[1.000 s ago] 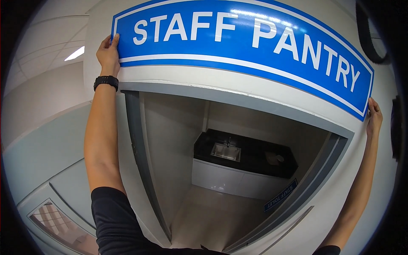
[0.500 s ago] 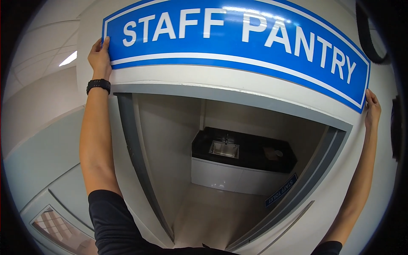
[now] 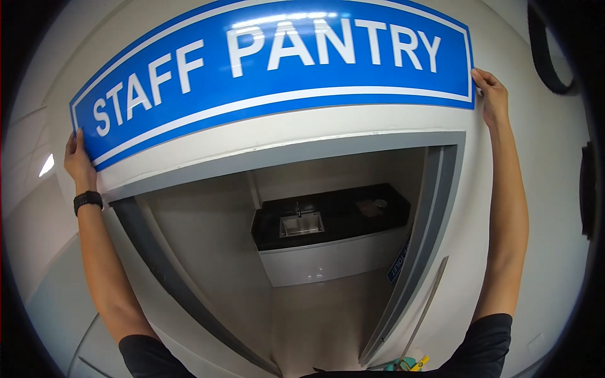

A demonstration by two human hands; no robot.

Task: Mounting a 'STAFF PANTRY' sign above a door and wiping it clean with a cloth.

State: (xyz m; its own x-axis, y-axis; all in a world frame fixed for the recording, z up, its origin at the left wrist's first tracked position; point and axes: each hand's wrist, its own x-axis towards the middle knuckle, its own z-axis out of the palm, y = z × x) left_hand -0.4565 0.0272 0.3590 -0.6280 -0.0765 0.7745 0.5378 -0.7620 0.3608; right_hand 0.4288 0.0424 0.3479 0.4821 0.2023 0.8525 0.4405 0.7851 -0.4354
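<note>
Black countertop [image 3: 353, 220], inset steel sink [image 3: 301, 225], white cabinet [image 3: 328, 261] below

Left hand [image 3: 79, 161] is gripping the left end of a long blue sign [image 3: 271, 79] (white lettering, white border); right hand [image 3: 494, 96] is pinching the right end. Sign is stretching in front of the white wall [image 3: 523, 157], above a grey door frame [image 3: 302, 148]. A black wristband [image 3: 88, 200] is circling the left wrist [image 3: 84, 184]. Beyond the frame, a black counter [image 3: 346, 214] is holding a steel sink [image 3: 301, 225]; a smaller blue sign [image 3: 396, 266] is showing, tilted, near the right jamb [image 3: 433, 208].

Dim doorway [image 3: 302, 150] probably passable | blue sign [image 3: 277, 82] blocks above | 2 jambs [image 3: 441, 189] flank
</note>
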